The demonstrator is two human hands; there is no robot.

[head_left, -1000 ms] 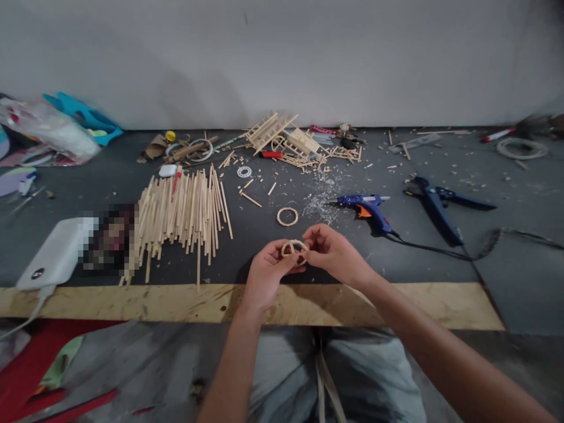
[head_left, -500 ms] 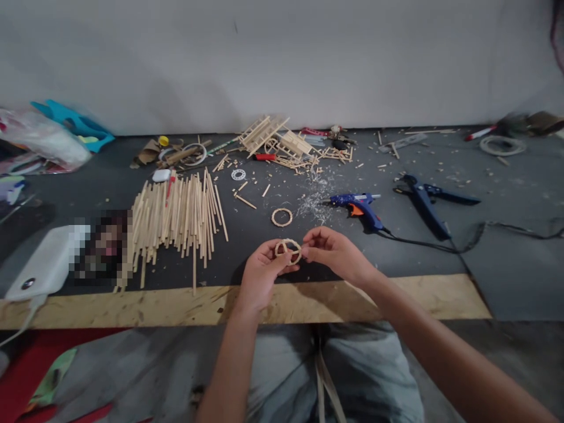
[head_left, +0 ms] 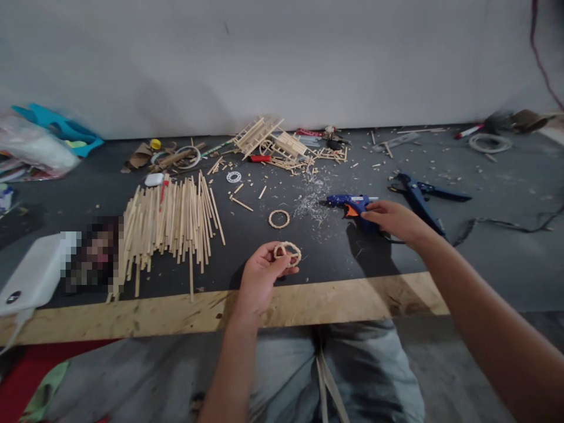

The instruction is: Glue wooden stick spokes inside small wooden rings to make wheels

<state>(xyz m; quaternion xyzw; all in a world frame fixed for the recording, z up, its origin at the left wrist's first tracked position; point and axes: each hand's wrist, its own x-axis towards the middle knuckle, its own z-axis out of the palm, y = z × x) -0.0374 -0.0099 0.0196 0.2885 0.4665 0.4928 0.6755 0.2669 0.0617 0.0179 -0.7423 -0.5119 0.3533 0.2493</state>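
Observation:
My left hand [head_left: 264, 271] pinches a small wooden ring [head_left: 298, 254] with a stick across its inside, held above the near part of the table. The thumb covers part of that stick. To the right, my right hand [head_left: 394, 220] has its thumb and fingers on the handle of a blue glue gun [head_left: 350, 201] with an orange trigger, which lies on its side on the table. Just beyond my left hand a second wooden ring [head_left: 279, 219] lies flat with nothing inside it.
Many thin wooden sticks [head_left: 176, 217] lie left of my hands. A stick-built model [head_left: 259, 135] and offcuts are at the back. Blue cutters [head_left: 418, 197] lie right of the glue gun, near its black cable [head_left: 506, 225]. A white power bank [head_left: 33, 276] sits far left.
My right hand has left the wooden ring and moved right onto the glue gun's handle. My left hand keeps the ring in nearly the same place. The view has shifted slightly.

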